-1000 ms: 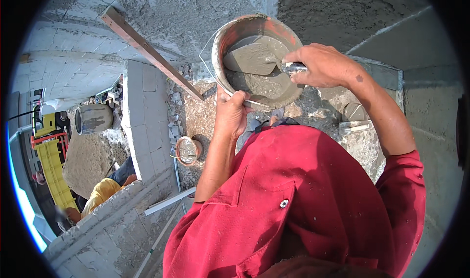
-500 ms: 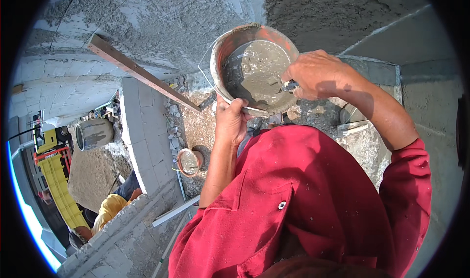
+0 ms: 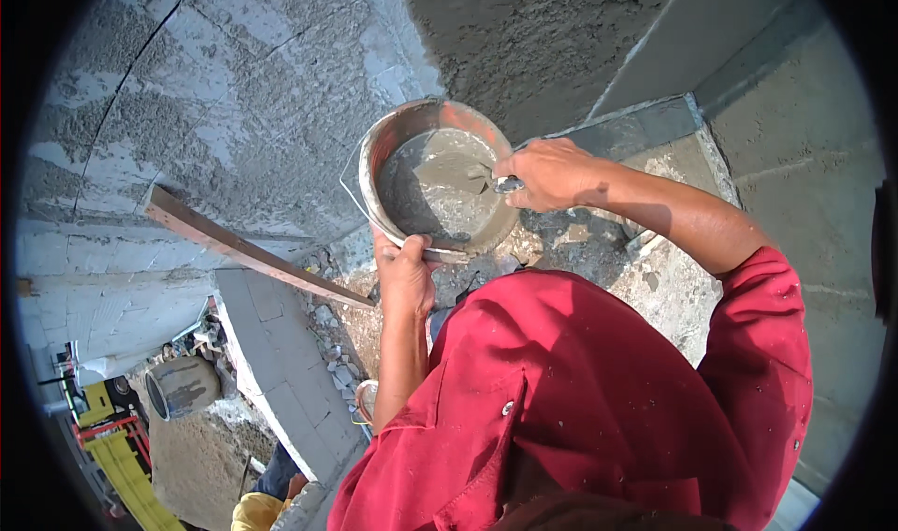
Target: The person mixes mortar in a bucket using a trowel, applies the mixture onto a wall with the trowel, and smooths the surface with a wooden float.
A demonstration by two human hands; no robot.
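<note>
At your far left, beyond the low wall, a yellow truck bed (image 3: pixel 131 480) with red framing stands near a grey-smeared barrel (image 3: pixel 183 387) that lies on its side, and a brown heap of sand (image 3: pixel 192 461) spreads just below the barrel in view. Right of the heap, at the lower edge, part of another person (image 3: pixel 260 512) in yellow shows, mostly cut off. A wooden beam (image 3: pixel 253 250) slants from the rough, patchily coated wall (image 3: pixel 281 91) down toward the rubble by your left wrist, and under it runs the low block wall (image 3: pixel 276 344). A small bucket (image 3: pixel 367 402) is partly hidden behind your left forearm. Your left hand (image 3: pixel 404 274) has its fingers gripping the near left edge of the large bucket (image 3: pixel 372 194), thumb along the rim; the fingers underneath are mostly hidden. That bucket is in front of your chest, its wire handle hanging at its left side, its inner wall orange under grey smears, with wet grey mortar (image 3: pixel 449 208) inside. The trowel (image 3: pixel 510 185) reaches into the mortar from the right rim, its blade partly coated and hard to make out. Your right hand (image 3: pixel 552 174) has its fingers closed around the trowel's handle. Above it the wall wears darker, rough plaster (image 3: pixel 533 44), and a smoother grey wall (image 3: pixel 804 185) stands at far right.
</note>
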